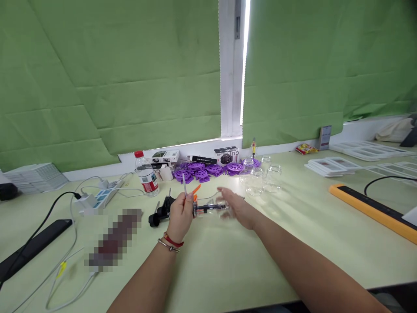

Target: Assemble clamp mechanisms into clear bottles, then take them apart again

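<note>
My left hand (180, 217) is closed around a thin clear tube and an orange-tipped tool (196, 190), held just above the table. My right hand (235, 207) reaches in from the right, fingers spread and blurred, touching a small clear cup-shaped part (211, 208) that sits between both hands. A black pump-like tool (160, 212) lies on the table just left of my left hand. Whether the right hand grips the clear part is not visible.
Several clear glass cups (260, 178) and purple plastic discs (208, 169) lie behind the hands. A water bottle (146, 174), small boxes, a power strip (97, 198) with cables and a black device (32, 245) are to the left. An orange-edged bar (374, 211) lies right.
</note>
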{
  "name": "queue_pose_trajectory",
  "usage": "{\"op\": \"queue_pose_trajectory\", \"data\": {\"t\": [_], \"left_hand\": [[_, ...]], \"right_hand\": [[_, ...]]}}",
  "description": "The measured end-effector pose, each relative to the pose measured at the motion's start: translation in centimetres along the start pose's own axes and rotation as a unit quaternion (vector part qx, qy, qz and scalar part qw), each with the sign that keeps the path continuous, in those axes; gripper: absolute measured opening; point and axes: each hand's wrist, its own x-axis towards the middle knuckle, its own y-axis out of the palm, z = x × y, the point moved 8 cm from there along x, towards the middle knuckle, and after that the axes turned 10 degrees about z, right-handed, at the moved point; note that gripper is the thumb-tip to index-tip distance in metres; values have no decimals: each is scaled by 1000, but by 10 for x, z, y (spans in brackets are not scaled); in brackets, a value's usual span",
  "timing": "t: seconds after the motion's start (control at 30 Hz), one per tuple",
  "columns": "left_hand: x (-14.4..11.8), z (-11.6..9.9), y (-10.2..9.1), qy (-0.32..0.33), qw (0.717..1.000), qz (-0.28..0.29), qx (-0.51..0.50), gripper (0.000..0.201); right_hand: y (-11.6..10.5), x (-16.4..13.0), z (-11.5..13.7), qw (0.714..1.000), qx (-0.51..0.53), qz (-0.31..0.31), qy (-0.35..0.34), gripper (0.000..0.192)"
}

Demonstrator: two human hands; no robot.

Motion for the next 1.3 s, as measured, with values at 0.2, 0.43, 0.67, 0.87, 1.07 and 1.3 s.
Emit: {"op": "queue_pose_trajectory", "data": {"t": [0.2,0.43,0.67,0.87,1.07,1.3], "left_hand": [[3,22,-3,-108,992,-7,-64,40],[0,-13,-5,81,994,-12,77,34],[5,28,-6,-127,990,-6,-68,40],[0,-8,-9,79,990,-13,115,36],[7,20,-10,-89,995,-8,-37,40],[7,36,-8,-174,973,8,-151,42]], "right_hand": [[15,-17,51,953,-196,42,-229,63],[7,3,-14,996,50,59,48,62],[22,-21,55,919,-271,44,-282,55],[10,0,-8,997,55,57,16,60],[16,-15,43,942,-267,14,-201,62],[40,-46,80,713,-562,-33,-419,43]]}}
